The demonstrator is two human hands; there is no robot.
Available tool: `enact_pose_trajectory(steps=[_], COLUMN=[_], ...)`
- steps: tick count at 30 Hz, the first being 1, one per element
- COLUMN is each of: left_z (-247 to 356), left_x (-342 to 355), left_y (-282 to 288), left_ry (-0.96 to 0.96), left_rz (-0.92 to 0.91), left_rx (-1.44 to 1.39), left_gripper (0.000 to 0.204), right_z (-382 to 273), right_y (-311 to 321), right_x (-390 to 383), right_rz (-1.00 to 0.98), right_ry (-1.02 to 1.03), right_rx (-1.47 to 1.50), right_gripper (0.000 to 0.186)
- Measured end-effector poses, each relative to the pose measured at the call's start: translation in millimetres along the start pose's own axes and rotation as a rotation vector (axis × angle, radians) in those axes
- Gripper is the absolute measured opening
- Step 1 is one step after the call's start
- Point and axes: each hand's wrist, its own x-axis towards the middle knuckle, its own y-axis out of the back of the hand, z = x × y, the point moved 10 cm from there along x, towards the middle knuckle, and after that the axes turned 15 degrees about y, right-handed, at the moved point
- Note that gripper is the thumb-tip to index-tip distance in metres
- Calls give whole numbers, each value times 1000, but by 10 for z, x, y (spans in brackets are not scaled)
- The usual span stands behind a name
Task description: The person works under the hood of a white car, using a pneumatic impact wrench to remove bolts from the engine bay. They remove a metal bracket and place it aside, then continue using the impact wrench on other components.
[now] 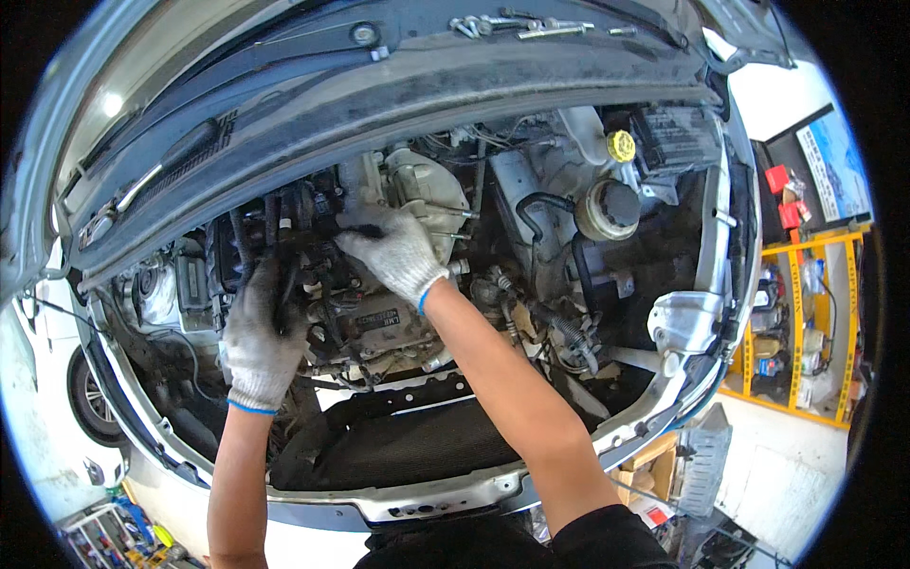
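Both my hands wear soiled white knit gloves with blue cuffs and work on top of the car engine (pixel 379 318). My left hand (pixel 261 337) reaches up among black hoses and wiring on the engine's left side. Its darkened fingers curl around a part hidden in the dark clutter. From the right, my right hand (pixel 403 251) comes across, fingers bent together toward black parts at the engine's middle. What the fingertips hold there is hidden. Just behind the right hand stands a grey metal cover (pixel 427 185).
Several wrenches and sockets (pixel 521 24) lie on the cowl at the back. A ratchet (pixel 142 185) rests at the far left. A reservoir with a yellow cap (pixel 621 146) stands at the right. The radiator (pixel 408 446) runs along the front; a yellow rack (pixel 796 322) is beyond the right fender.
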Motion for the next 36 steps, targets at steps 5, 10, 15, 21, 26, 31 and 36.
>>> enact_pose_trajectory(steps=[5,10,15,21,26,31,36], left_z=[-172,-201,-335,-306,-322,-285,-302], left_x=[39,172,279,278,226,236,273], left_y=[9,192,289,333,287,278,260], left_ry=[174,275,370,303,341,355,372], left_rz=[-54,-63,-119,-51,-69,-115,-77], left_rx=[-75,-220,-373,-387,-373,-354,-503], left_gripper=[50,44,38,38,37,40,36], right_z=[-54,-130,-60,-113,-227,-125,-169], right_y=[-180,-338,-433,-491,-639,-827,-924], right_x=[238,314,363,445,469,500,538], right_rz=[-6,13,-7,-192,-345,-454,-505], right_ry=[182,238,199,233,237,161,97], right_rx=[-234,-183,-162,-258,-546,-687,-766], right_gripper=[27,23,26,25,26,25,23])
